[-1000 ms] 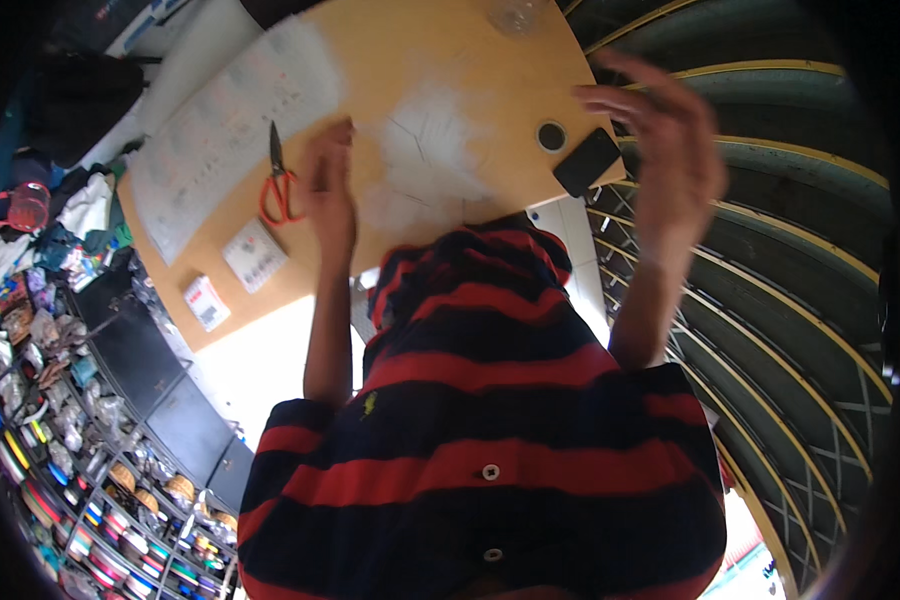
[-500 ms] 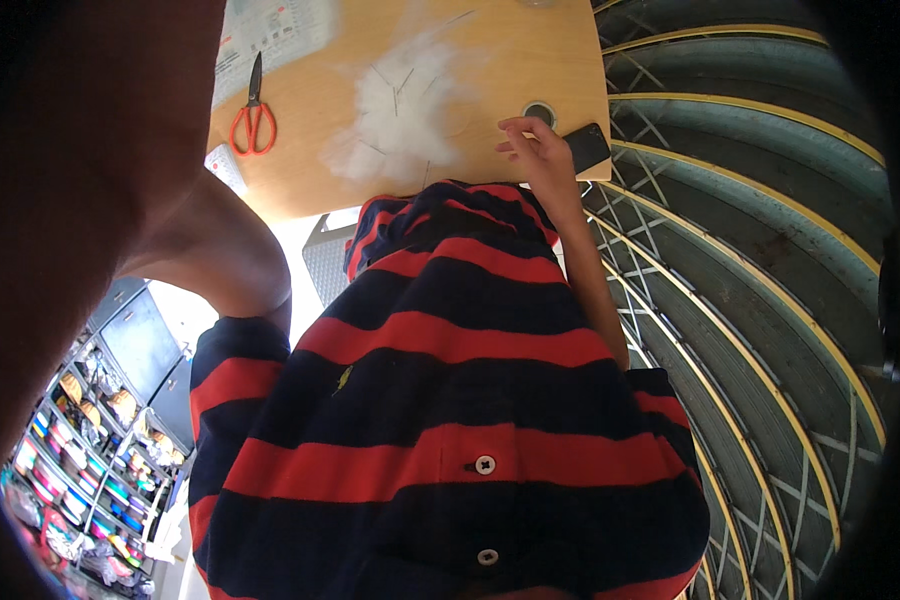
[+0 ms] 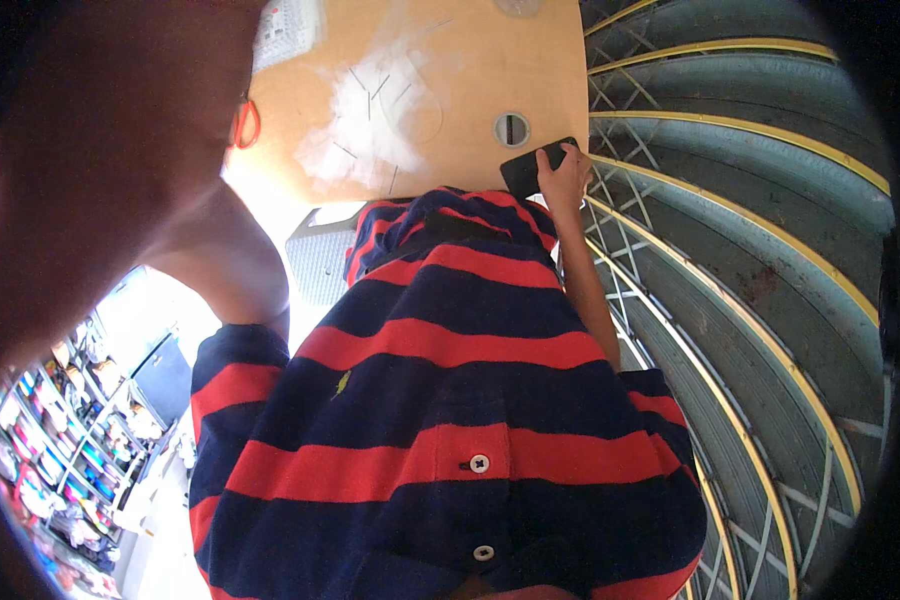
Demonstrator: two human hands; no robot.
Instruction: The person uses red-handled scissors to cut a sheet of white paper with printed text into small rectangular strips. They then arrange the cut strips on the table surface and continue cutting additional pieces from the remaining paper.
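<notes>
At the table's right front corner, my right hand (image 3: 564, 180) grips a black smartphone (image 3: 530, 172), with fingers over its top face and right edge. The phone is tilted at an angle by the table edge. My left forearm (image 3: 110, 170) is raised close to the camera and fills the upper left; its hand is not visible. Mid-table lies a thin, whitish, wispy patch of material (image 3: 365, 125) with several short dark needle-like strips on and around it. Red-handled scissors (image 3: 247, 124) lie left of it, their blades hidden behind my arm.
A round grommet (image 3: 512, 130) is set in the wooden table (image 3: 460, 170). A printed sheet (image 3: 288, 35) lies at the far left, and a clear round item (image 3: 518, 5) at the far edge. Yellow-edged grey steps (image 3: 730, 230) rise on the right; loaded shelves (image 3: 60, 450) stand lower left.
My right hand has moved from above the grommet onto the phone and taken hold of it, shifting it left. The view has shifted, and my left arm now covers more of the scissors.
</notes>
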